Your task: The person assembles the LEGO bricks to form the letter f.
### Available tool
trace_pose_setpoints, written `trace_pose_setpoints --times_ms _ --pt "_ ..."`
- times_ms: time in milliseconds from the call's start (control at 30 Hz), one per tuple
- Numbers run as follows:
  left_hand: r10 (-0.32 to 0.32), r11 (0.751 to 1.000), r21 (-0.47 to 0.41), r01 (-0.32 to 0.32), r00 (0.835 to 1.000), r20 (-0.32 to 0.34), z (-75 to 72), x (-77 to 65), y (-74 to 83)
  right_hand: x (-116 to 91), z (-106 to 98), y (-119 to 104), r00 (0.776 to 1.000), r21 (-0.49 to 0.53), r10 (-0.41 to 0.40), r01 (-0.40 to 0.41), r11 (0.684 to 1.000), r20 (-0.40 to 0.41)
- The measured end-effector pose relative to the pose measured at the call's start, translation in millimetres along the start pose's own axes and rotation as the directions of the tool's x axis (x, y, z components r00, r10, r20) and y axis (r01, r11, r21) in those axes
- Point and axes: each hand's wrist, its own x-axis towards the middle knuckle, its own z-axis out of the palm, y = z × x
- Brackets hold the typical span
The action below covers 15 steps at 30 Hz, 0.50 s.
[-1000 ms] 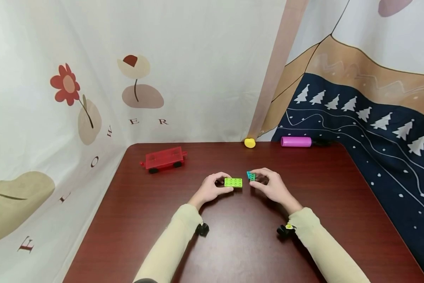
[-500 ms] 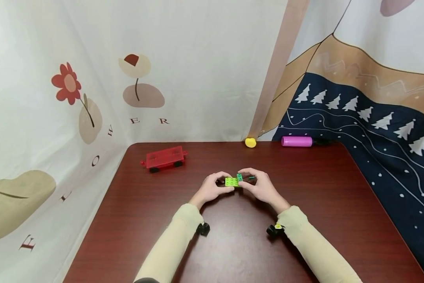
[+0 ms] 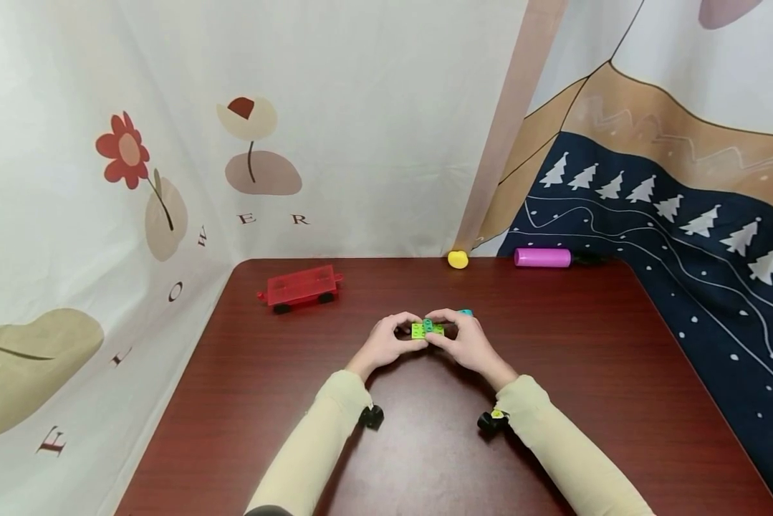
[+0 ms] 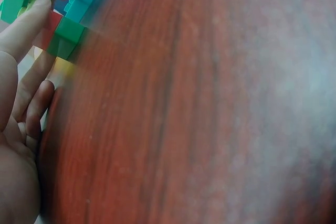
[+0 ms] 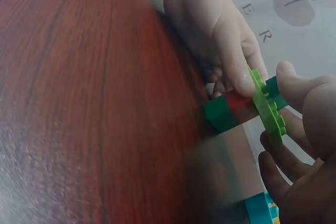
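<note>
My left hand (image 3: 385, 341) grips a small stack of toy building bricks near the table's middle. On it lies a lime-green studded plate (image 5: 270, 115), above a red brick (image 5: 238, 100) and a dark green brick (image 5: 220, 115). With thumb and fingers, my right hand (image 3: 465, 342) pinches a smaller green brick (image 3: 428, 325) against the plate's studs, about midway along it. A teal brick (image 5: 258, 209) shows close beside the right hand's fingers; in the head view only a sliver of it appears past that hand.
A red wheeled toy wagon (image 3: 301, 286) stands at the back left of the brown table (image 3: 418, 459). Along the back edge are a yellow piece (image 3: 458, 259) and a pink cylinder (image 3: 543, 258) with a dark end. Printed curtains (image 3: 373, 129) hang behind.
My right hand has moved left, bringing the small green brick from beside the lime plate onto its studs. The left hand has stayed nearly still. The teal brick now appears behind the right hand.
</note>
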Motion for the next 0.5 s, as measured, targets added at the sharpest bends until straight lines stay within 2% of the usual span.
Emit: trace_pose_setpoints --times_ms 500 --pt "-0.016 1.0 0.013 0.016 1.0 0.005 -0.1 0.7 1.4 1.0 8.7 1.4 0.999 0.02 0.001 0.0 1.0 -0.034"
